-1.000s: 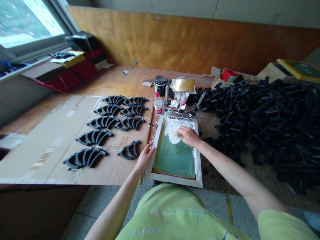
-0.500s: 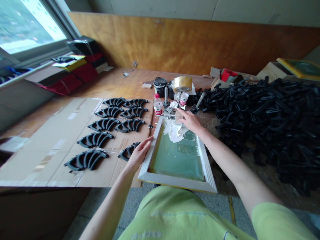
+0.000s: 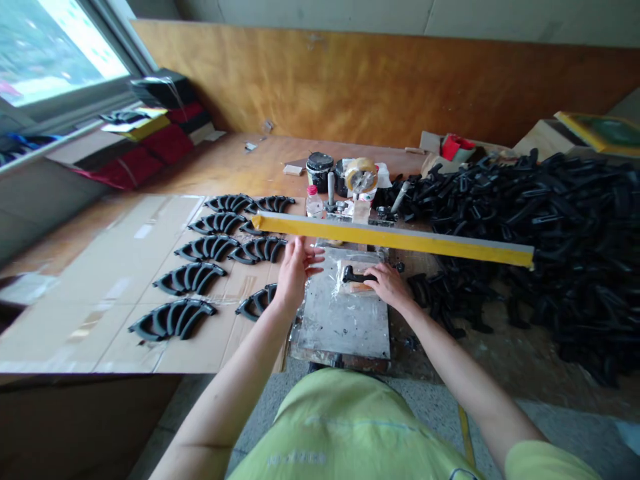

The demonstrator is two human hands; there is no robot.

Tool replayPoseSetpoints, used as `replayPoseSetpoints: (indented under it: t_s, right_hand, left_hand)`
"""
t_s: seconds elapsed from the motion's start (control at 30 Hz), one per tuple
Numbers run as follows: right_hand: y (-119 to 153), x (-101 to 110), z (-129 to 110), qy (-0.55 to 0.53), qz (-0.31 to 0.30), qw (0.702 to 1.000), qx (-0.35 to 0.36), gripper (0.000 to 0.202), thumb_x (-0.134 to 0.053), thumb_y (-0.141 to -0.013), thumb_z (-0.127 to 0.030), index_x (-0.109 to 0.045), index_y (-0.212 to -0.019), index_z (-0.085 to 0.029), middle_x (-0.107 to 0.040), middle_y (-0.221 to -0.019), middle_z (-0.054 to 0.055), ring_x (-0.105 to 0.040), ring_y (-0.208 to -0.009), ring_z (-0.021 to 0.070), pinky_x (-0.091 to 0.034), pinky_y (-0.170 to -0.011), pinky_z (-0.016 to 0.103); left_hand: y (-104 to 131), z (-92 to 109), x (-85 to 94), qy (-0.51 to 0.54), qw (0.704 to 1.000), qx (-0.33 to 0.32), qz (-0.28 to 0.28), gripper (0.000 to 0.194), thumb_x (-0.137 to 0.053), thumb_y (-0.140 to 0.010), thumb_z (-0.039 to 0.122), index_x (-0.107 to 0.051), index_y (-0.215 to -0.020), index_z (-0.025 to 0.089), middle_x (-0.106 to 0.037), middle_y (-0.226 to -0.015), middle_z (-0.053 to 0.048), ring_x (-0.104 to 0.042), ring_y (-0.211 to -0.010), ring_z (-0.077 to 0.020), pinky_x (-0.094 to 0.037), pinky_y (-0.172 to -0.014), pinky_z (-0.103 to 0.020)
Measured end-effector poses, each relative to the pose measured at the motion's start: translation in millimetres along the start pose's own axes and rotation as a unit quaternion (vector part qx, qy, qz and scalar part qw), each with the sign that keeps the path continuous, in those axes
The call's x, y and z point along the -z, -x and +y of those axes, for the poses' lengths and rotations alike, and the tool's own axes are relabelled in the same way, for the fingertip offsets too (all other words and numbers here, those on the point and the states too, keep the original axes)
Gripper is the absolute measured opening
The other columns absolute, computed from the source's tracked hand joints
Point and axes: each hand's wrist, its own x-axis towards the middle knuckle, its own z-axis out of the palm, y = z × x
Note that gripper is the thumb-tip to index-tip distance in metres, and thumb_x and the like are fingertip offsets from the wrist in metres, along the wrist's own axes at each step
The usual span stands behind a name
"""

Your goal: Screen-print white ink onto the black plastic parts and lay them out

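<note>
The screen frame [image 3: 395,239] is tilted up on its hinge, its yellow-taped edge facing me. Below it lies a grey metal base plate [image 3: 345,320] with a pale fixture pad [image 3: 345,288] near its back. On that pad rests a black curved part [image 3: 356,275], and my right hand [image 3: 390,283] pinches its right end. My left hand [image 3: 296,270] is just under the raised frame, left of the pad, with fingers apart and nothing in them.
Rows of fanned black parts [image 3: 173,320] lie on cardboard [image 3: 110,267] at the left. A large heap of black parts [image 3: 575,267] fills the right. Behind the frame stand a bottle [image 3: 314,202], a black tub [image 3: 319,172] and a tape roll [image 3: 361,175].
The frame has swung up from lying flat, uncovering the plate and the black part. My left hand has left the frame's side; my right hand has come down and nearer to the black part.
</note>
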Motion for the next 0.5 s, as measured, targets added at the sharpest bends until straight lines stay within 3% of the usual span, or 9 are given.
replayPoseSetpoints:
  t_s: [0.13, 0.23, 0.3, 0.4, 0.5]
  right_hand:
    - [13, 1, -55, -0.002, 0.051, 0.998, 0.022, 0.01, -0.061, -0.087, -0.028, -0.066, -0.094, -0.023, -0.059, -0.09, 0.006, -0.053, -0.093, 0.0225, -0.044, -0.085, 0.037]
    - [30, -3, -92, -0.025, 0.01, 0.991, 0.128, 0.015, -0.058, -0.089, -0.03, -0.066, -0.099, -0.023, -0.06, -0.088, 0.007, -0.053, -0.092, 0.0227, -0.044, -0.084, 0.037]
    - [37, -6, -98, -0.054, -0.022, 0.983, 0.173, 0.019, -0.059, -0.089, -0.034, -0.067, -0.101, -0.022, -0.062, -0.088, 0.006, -0.054, -0.091, 0.0214, -0.045, -0.085, 0.036]
    - [38, -3, -67, -0.111, -0.014, 0.984, 0.137, 0.018, -0.06, -0.089, -0.034, -0.069, -0.098, -0.021, -0.066, -0.088, 0.004, -0.059, -0.091, 0.0183, -0.045, -0.086, 0.033]
    - [33, 12, -4, -0.13, 0.023, 0.991, 0.009, 0.016, -0.055, -0.091, -0.024, -0.07, -0.094, -0.021, -0.069, -0.093, 0.005, -0.062, -0.091, 0.018, -0.048, -0.085, 0.032]
  left_hand:
    - [37, -61, 7.2, -0.025, 0.972, 0.219, -0.076, 0.058, -0.058, -0.078, 0.062, -0.056, -0.113, 0.016, -0.07, -0.099, -0.012, -0.067, -0.083, -0.0211, -0.053, -0.059, -0.029]
    - [59, -92, 16.7, 0.018, 0.972, 0.233, -0.021, 0.05, -0.063, -0.076, 0.06, -0.058, -0.102, 0.017, -0.068, -0.083, -0.005, -0.067, -0.075, -0.0176, -0.055, -0.064, -0.029]
    - [66, -102, 28.1, 0.014, 0.973, 0.228, 0.011, 0.048, -0.065, -0.074, 0.057, -0.059, -0.099, 0.016, -0.067, -0.078, -0.003, -0.065, -0.07, -0.0147, -0.053, -0.061, -0.026]
    - [70, -106, 49.2, -0.054, 0.971, 0.234, 0.018, 0.057, -0.063, -0.074, 0.06, -0.057, -0.111, 0.017, -0.069, -0.083, -0.005, -0.064, -0.07, -0.0141, -0.051, -0.059, -0.024]
    - [71, -110, 63.9, -0.138, 0.966, 0.216, 0.038, 0.057, -0.061, -0.071, 0.065, -0.057, -0.106, 0.02, -0.066, -0.073, -0.002, -0.063, -0.07, -0.0169, -0.052, -0.062, -0.027]
